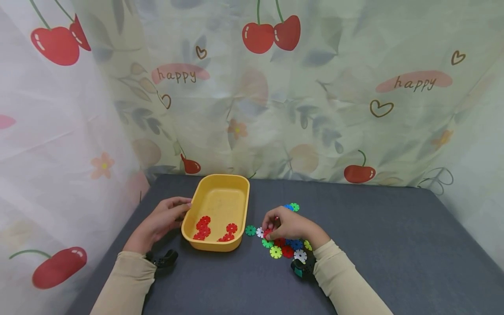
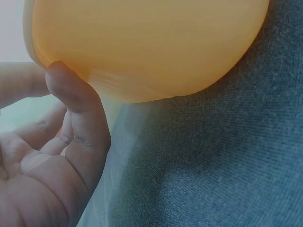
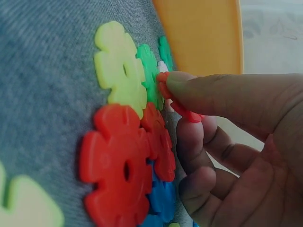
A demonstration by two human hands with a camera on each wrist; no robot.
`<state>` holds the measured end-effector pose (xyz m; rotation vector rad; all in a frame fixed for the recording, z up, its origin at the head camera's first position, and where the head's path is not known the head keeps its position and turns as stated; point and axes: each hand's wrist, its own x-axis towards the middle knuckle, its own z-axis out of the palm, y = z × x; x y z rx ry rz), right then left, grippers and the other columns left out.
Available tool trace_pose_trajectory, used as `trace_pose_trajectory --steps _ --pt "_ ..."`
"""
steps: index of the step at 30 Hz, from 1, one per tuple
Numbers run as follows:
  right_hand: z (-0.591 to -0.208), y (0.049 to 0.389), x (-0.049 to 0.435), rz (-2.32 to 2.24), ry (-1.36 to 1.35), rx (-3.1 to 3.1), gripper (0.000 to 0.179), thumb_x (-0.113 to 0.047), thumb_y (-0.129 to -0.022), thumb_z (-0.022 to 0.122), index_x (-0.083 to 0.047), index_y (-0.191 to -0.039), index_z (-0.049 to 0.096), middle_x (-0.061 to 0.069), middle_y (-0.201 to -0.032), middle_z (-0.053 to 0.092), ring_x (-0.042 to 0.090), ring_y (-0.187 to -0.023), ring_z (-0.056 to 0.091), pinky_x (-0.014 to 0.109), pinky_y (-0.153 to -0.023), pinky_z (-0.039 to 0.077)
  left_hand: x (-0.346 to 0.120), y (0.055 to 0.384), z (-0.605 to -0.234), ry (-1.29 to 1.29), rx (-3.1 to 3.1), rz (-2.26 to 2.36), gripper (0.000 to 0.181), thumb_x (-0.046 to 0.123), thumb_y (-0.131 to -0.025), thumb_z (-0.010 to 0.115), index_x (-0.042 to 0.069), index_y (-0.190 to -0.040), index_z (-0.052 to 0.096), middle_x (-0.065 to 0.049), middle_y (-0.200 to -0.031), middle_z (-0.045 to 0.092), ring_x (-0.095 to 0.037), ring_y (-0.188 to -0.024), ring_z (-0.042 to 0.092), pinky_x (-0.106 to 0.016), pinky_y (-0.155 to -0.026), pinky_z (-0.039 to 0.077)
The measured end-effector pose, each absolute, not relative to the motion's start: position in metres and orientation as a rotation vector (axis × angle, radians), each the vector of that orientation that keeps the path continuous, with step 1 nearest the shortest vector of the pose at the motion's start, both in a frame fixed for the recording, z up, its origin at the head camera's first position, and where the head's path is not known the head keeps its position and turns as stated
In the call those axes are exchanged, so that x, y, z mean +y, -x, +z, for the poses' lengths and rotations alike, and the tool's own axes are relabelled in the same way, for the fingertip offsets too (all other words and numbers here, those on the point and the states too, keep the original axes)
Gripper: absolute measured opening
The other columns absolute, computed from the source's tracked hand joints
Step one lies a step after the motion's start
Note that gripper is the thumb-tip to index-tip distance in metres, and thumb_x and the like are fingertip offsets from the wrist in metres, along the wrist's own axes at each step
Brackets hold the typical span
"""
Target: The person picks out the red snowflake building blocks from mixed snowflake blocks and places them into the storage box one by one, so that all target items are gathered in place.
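A yellow plastic tray [image 1: 221,178] stands on the dark table, with several red flower-shaped discs [image 1: 203,228] lying inside. My left hand [image 1: 167,218] holds its left rim; in the left wrist view the thumb [image 2: 71,90] lies against the outer wall. Right of the tray, my right hand [image 1: 289,225] pinches a red flower-shaped disc [image 3: 187,112] between thumb and fingers. Below that hand are loose discs, among them a yellow-green one [image 3: 120,68], a red one [image 3: 106,156] and a blue one [image 3: 163,196]. The hand covers part of this pile in the head view.
A green disc [image 1: 250,230] lies between the tray and the pile, and another green disc [image 1: 295,207] lies beyond the right hand. Printed cloth [image 1: 267,109] hangs behind the table [image 1: 386,245] and along its sides. Both wrists carry black devices.
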<state>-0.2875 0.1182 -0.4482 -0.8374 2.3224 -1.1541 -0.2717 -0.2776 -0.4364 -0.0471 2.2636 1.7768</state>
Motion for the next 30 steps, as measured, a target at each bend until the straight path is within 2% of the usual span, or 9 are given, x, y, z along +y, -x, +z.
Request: trace_pose_trajectory --steps 6,13,21,24,30 --pt "-0.448 0.286 0.118 -1.176 0.835 2.319 0.009 -0.002 -0.09 0.081 -0.004 -0.096 0.075 0.006 -0.086 0.066 0.018 -0.077 0.059 0.03 -0.067 0.054 -0.278 0.272 -0.438 0.051 2.263 1.776 0.057 0.032 -0.11 0.06 -0.002 -0.154 0.047 -0.02 -0.138 0.062 -0.021 -0.103 0.066 -0.032 -0.086 0.063" --pt "-0.445 0.285 0.117 -1.219 0.828 2.297 0.006 -0.005 -0.093 0.079 -0.004 -0.096 0.075 0.009 -0.09 0.07 0.022 -0.078 0.064 0.035 -0.071 0.058 -0.278 0.272 -0.437 0.028 2.258 1.784 0.056 0.031 -0.11 0.059 -0.003 -0.154 0.047 -0.022 -0.139 0.062 -0.021 -0.103 0.066 -0.031 -0.087 0.062" --pt "-0.442 0.285 0.114 -1.264 0.827 2.286 0.004 -0.012 -0.096 0.079 -0.011 -0.097 0.075 0.005 -0.088 0.065 0.017 -0.067 0.058 0.031 -0.064 0.054 -0.278 0.272 -0.436 0.036 2.257 1.78 0.056 0.031 -0.11 0.06 -0.003 -0.153 0.048 -0.023 -0.14 0.061 -0.021 -0.103 0.066 -0.031 -0.088 0.062" --pt "-0.44 0.284 0.112 -1.302 0.832 2.254 0.004 -0.012 -0.097 0.078 -0.011 -0.099 0.075 0.005 -0.089 0.064 0.024 -0.069 0.061 0.032 -0.067 0.055 -0.277 0.272 -0.436 0.042 2.257 1.778 0.056 0.031 -0.11 0.06 -0.003 -0.153 0.048 -0.022 -0.14 0.061 -0.021 -0.103 0.066 -0.031 -0.087 0.062" --pt "-0.435 0.281 0.108 -1.362 0.848 2.207 0.006 -0.015 -0.098 0.078 -0.012 -0.103 0.075 0.005 -0.09 0.065 0.048 -0.082 0.065 0.038 -0.071 0.057 -0.278 0.272 -0.437 0.045 2.256 1.78 0.056 0.031 -0.11 0.06 -0.002 -0.153 0.048 -0.022 -0.139 0.062 -0.021 -0.103 0.066 -0.032 -0.087 0.062"
